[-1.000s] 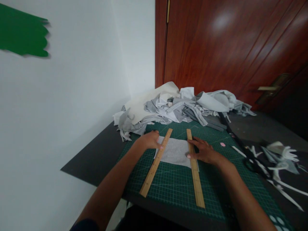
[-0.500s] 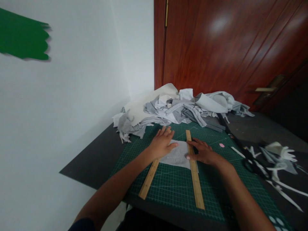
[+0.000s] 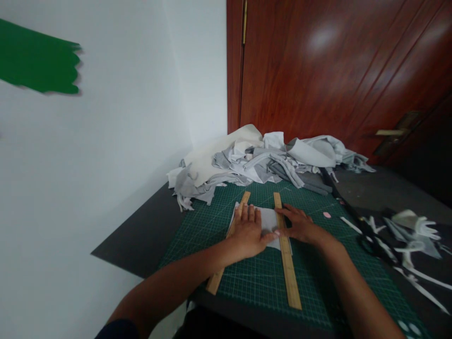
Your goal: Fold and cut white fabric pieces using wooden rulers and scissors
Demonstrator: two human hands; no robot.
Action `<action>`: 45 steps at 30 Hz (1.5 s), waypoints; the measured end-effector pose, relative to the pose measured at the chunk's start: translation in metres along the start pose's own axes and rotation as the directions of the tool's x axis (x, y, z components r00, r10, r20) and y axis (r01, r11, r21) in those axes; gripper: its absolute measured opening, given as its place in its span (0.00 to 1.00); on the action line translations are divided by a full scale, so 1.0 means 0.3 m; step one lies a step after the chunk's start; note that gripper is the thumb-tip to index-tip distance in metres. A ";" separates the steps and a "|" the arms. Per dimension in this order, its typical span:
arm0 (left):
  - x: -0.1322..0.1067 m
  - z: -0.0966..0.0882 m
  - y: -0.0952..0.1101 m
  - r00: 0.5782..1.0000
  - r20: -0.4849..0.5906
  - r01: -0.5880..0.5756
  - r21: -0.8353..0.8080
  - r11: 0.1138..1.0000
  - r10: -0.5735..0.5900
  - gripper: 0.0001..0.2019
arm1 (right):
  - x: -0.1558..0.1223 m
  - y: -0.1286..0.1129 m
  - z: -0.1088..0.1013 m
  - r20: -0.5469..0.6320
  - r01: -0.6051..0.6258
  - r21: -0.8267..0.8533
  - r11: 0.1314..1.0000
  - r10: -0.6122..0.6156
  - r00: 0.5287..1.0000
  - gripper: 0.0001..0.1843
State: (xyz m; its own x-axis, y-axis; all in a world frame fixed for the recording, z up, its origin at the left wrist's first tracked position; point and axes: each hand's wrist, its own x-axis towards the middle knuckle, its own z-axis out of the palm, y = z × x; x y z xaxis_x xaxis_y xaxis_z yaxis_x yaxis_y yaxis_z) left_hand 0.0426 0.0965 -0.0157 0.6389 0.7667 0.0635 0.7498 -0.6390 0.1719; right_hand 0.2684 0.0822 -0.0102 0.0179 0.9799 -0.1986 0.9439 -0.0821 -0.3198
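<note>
A light grey fabric piece (image 3: pixel 269 217) lies on the green cutting mat (image 3: pixel 247 278) between two wooden rulers. My left hand (image 3: pixel 249 234) rests flat on the fabric, fingers stretched out, covering part of the left ruler (image 3: pixel 216 278). My right hand (image 3: pixel 300 226) lies open and flat across the right ruler (image 3: pixel 287 263), fingertips pressing its inner edge and the fabric's right side.
A heap of grey and white fabric scraps (image 3: pixel 257 160) fills the back of the dark table (image 3: pixel 134 235). Black scissors (image 3: pixel 367 235) and white cut strips (image 3: pixel 413 230) lie right of the mat. A white wall is on the left, a brown door (image 3: pixel 335 70) behind.
My left hand has moved from the left ruler's far end onto the middle of the fabric, coming nearer and to the right. My right hand has stayed on the right ruler.
</note>
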 end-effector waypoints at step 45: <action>0.098 -0.215 -0.399 0.897 0.443 0.083 -0.165 0.983 -0.001 0.62 | 0.001 0.022 0.005 0.000 0.028 -0.013 1.000 -0.028 1.000 0.48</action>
State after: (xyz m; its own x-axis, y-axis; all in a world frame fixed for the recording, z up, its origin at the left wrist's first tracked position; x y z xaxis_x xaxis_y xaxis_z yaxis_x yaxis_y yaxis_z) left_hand -0.0394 0.1996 0.0291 0.6480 0.6608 -0.3788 0.7615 -0.5538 0.3368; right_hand 0.2740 0.0816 -0.0138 -0.0081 0.9819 -0.1893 0.9483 -0.0526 -0.3131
